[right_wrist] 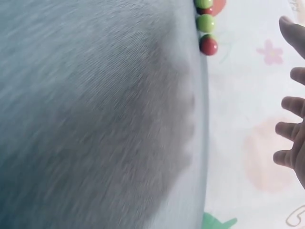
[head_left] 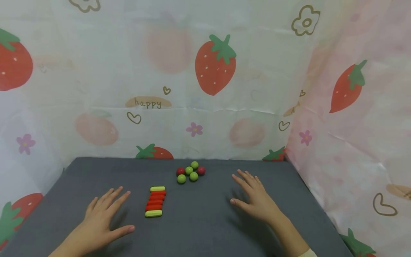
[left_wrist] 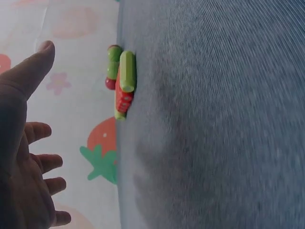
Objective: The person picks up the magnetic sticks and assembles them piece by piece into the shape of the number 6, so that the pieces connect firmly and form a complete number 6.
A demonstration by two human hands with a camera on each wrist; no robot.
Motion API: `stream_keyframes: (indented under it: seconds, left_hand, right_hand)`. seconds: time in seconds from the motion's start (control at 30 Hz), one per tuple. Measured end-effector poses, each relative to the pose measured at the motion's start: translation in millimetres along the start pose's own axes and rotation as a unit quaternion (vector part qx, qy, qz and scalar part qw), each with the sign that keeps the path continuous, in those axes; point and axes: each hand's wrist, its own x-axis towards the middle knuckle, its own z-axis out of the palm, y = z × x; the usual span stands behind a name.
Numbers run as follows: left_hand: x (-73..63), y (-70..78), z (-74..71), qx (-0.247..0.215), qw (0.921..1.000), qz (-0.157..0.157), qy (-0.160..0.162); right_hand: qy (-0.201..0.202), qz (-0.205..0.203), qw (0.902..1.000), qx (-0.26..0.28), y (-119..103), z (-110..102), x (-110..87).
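Note:
My left hand [head_left: 101, 221] hovers over the left part of the dark table, fingers spread and holding nothing. Just right of it lies a column of short sticks: several red sticks [head_left: 155, 202] between a yellow-green stick [head_left: 153, 213] at the near end and another yellow-green stick [head_left: 157, 189] at the far end. Over the right side, my right hand [head_left: 257, 200] is raised with its fingers apart, touching nothing. Between the hands, farther back, sits a cluster of small glossy balls, several green, such as the green ball [head_left: 193, 176], and two dark red, including the red ball [head_left: 201, 171].
A dark grey cloth-like surface covers the table [head_left: 199, 228]. Behind it hangs a pale curtain [head_left: 199, 142] printed with strawberries, flowers and hearts, meeting the table's back edge. A pinkish curtain [head_left: 359, 157] runs along the right side.

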Motion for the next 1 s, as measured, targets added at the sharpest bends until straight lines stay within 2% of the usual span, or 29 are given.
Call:
stream_keyframes:
  seconds: [0.27,0.57,0.77,0.9,1.0]
  left_hand:
    - [7.9,7.6,9.2,-0.032,0.9995,-0.004,0.0]
    - [12.9,13.8,16.9,-0.085,0.9963,-0.003,0.0]
    - [16.0,13.2,23.3,-0.119,0.9928,-0.009,0.003]
    - [19.2,13.2,25.5,-0.13,0.9912,-0.026,-0.012]
    - [22.4,13.9,25.8,-0.14,0.9889,-0.042,-0.027]
  right_hand:
    - [-0.011,0.017,0.9972,0.073,-5.3,8.9,23.1]
    - [-0.03,0.051,0.9853,0.161,-8.0,24.2,48.7]
    - [-0.027,0.091,0.9765,0.193,-10.0,31.9,66.5]
    - [-0.025,0.11,0.9723,0.205,-9.4,38.0,77.8]
    - [-0.025,0.109,0.971,0.211,-8.5,42.8,85.5]
